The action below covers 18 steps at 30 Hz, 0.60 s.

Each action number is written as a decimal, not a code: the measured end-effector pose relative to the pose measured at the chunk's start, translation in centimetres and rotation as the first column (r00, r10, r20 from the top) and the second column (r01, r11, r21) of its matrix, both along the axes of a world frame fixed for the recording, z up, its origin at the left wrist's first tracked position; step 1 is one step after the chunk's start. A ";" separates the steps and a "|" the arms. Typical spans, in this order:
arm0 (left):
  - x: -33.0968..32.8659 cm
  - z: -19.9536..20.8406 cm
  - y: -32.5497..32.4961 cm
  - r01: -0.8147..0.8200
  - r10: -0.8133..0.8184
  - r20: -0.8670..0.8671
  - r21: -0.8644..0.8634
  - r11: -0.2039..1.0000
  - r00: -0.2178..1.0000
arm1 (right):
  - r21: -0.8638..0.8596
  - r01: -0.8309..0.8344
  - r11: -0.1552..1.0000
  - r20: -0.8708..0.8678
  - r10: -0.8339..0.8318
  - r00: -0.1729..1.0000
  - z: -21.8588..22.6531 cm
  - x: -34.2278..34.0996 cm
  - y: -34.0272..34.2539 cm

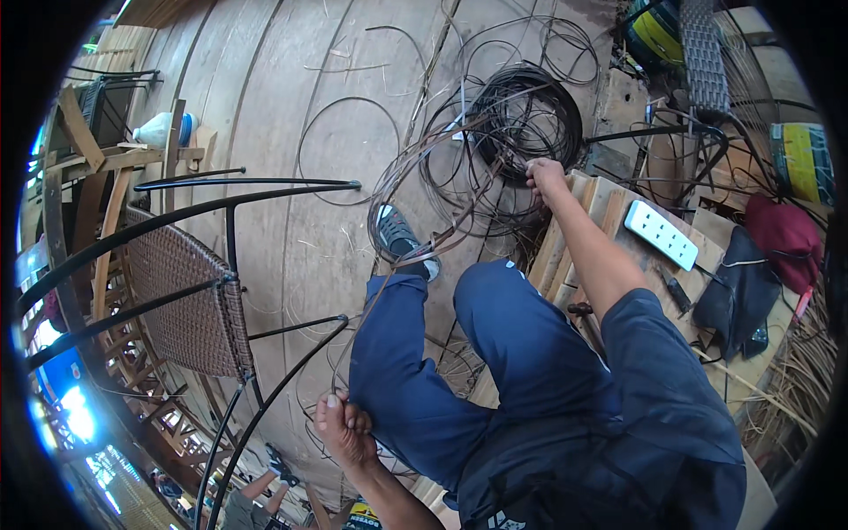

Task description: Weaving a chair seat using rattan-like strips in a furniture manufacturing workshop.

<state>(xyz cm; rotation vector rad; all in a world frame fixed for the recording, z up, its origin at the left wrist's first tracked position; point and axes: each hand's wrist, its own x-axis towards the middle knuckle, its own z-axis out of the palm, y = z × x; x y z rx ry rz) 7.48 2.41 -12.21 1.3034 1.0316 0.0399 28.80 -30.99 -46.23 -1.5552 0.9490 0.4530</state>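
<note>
A loose tangle of thin brown wicker strands (459, 231) spreads over the wooden floor in front of me, around my left shoe (397, 237). My left hand (344, 426), beside my left knee, is closed in a pinch on a single wicker strand (364, 311) that runs up to the tangle. At the right edge of the tangle my right hand (548, 181) is closed, its fingertips pinching wicker strands next to the dark coil (565, 110). Exactly how many strands it grips I cannot tell.
To the left stands a black metal chair frame (190, 205) with a brown woven panel (190, 300). On the wooden bench at right lie a white power strip (661, 234), a knife-like black-handled tool (678, 293), a dark pouch (738, 296) and a maroon cloth (784, 238). Another person (252, 503) sits lower left.
</note>
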 end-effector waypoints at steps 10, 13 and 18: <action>-0.7 -0.6 1.0 -0.011 0.011 0.020 -0.011 1.000 1.000 | -0.486 -0.281 0.828 0.116 0.380 0.918 -5.4 4.3 -0.7; -0.3 -0.4 0.8 -0.053 0.053 -0.002 0.014 0.999 0.999 | -0.577 -0.246 0.779 0.078 0.352 0.933 -4.4 4.8 0.4; -0.3 -0.3 1.1 -0.064 0.064 0.017 0.003 0.998 0.998 | -0.354 -0.028 0.935 0.015 0.036 0.999 -4.6 2.7 2.2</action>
